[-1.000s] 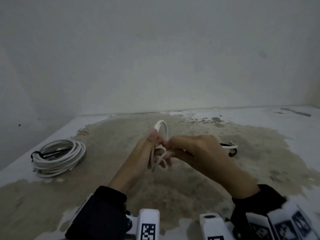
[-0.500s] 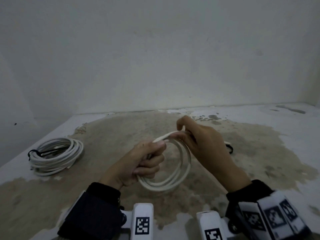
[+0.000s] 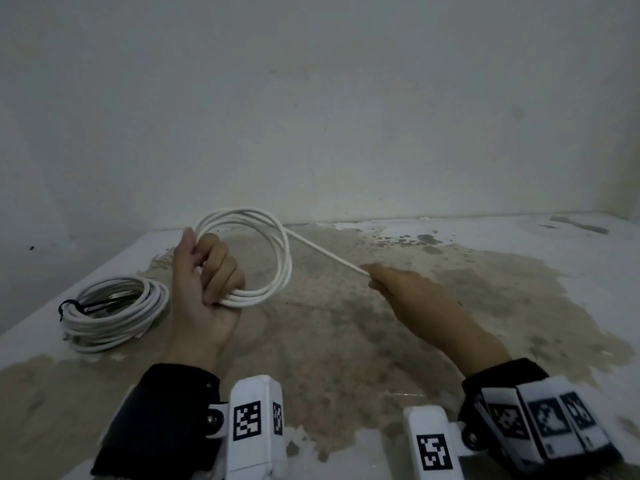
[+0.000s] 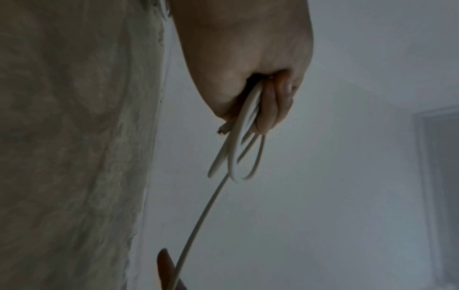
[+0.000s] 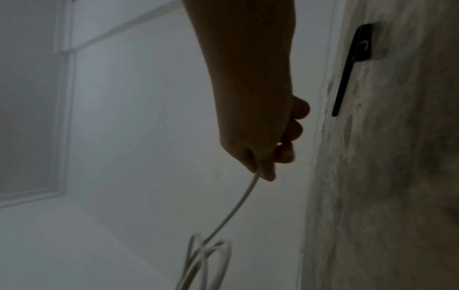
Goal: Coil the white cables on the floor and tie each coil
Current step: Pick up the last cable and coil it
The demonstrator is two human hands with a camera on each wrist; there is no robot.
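Observation:
My left hand [image 3: 207, 282] is raised palm up and grips a small coil of white cable [image 3: 277, 251], its fingers curled round the loops [image 4: 238, 157]. One straight strand [image 3: 325, 252] runs from the coil's top down right to my right hand [image 3: 377, 277], which pinches its end [image 5: 255, 174]. A second coil [image 3: 114, 311] of white cable lies on the floor at the left, bound by a black tie [image 3: 74, 306]. In the right wrist view a loose black tie [image 5: 352, 68] lies on the floor near my right hand.
The floor [image 3: 346, 341] is bare concrete with a stained brown patch, white at its edges. A plain white wall [image 3: 311, 116] rises close behind. Wrist cameras with printed markers [image 3: 246, 420] sit at the bottom of the head view.
My hands have drawn apart. The left lifted the coil up and to the left, palm turned upward, while the right pulled the cable's end out to the right into a straight strand.

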